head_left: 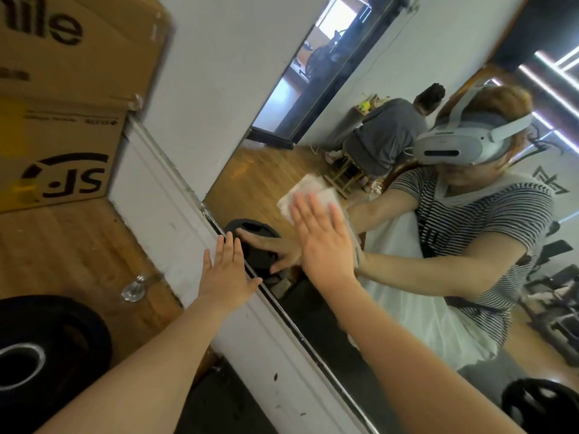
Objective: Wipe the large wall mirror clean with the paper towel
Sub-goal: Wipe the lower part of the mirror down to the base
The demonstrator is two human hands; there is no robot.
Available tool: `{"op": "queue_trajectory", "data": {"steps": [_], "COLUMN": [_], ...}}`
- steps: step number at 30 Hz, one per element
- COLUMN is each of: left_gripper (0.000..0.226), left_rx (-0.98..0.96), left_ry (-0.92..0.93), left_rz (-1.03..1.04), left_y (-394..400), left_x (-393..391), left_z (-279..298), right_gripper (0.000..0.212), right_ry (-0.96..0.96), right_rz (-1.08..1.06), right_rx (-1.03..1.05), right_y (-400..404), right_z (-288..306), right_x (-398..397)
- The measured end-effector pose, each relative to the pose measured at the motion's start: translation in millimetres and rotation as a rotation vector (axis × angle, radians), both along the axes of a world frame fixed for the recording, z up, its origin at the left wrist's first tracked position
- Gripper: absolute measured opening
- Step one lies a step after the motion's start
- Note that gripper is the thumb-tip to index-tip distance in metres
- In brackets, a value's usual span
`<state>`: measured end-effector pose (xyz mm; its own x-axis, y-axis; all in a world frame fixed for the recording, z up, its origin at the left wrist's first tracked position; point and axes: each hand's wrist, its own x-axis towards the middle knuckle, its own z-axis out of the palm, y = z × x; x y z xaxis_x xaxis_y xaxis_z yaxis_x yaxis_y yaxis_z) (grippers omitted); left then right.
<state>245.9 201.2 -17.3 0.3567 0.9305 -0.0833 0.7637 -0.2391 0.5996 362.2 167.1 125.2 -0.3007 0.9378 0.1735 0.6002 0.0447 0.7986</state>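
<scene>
Head view: a person faces a large wall mirror (313, 151) set in a white frame (175, 195), both arms reaching toward it.
Paper towel: a folded white paper towel (308, 192) lies flat on the glass near the frame-side edge, pinned under the right hand (322, 239).
Right grip: open — fingers straight and spread, palm pressing the towel against the mirror, nothing curled round it.
Left grip: open too; the left hand (227, 267) rests flat where the white frame meets the glass, seemingly bracing.
How the towel handles: light, soft and limp, likely to bunch or slide out from under the palm — best held by broad flat pressure over its middle, as it is here.
How the mirror handles: rigid, smooth, slippery and fragile, so I judge even, moderate pressure safer than leaning hard.
Surroundings: cardboard boxes (62, 104) stand beside the frame, a black weight plate (40, 355) lies on the wooden floor (62, 245).
</scene>
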Motion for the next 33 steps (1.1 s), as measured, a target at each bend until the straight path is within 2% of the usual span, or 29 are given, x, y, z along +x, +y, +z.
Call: {"op": "queue_trajectory", "data": {"steps": [5,9,11,15,18,22,26,33], "left_gripper": [0.101,0.107,0.107,0.11,0.113,0.102,0.099,0.102], "left_rx": [-0.028,-0.079,-0.061,-0.038,-0.086,-0.08,-0.048,-0.025], "left_ry": [0.013,-0.032,-0.058,-0.068,-0.119,-0.114,-0.136,-0.162], "left_rz": [0.052,0.067,0.067,0.108,0.141,0.11,0.105,0.117], "left_y": [2,8,9,7,9,14,14,14], "left_x": [4,8,9,8,7,5,4,4], "left_z": [-4,-18,-23,-31,-34,-35,-40,-42], "right_gripper": [0.072,0.072,0.071,0.068,0.069,0.061,0.064,0.064], "right_ry": [0.323,0.293,0.304,0.195,0.193,0.19,0.19,0.13], "right_rz": [0.052,0.057,0.055,0.044,-0.034,-0.066,-0.117,-0.137], "right_rx": [0.343,0.413,0.342,0.051,-0.172,-0.295,-0.412,-0.404], "right_y": [29,37,37,30,27,19,7,9], "right_z": [38,30,19,-23,-64,-92,-100,-94], "right_x": [-18,-17,-19,-24,-27,-30,-29,-32]}}
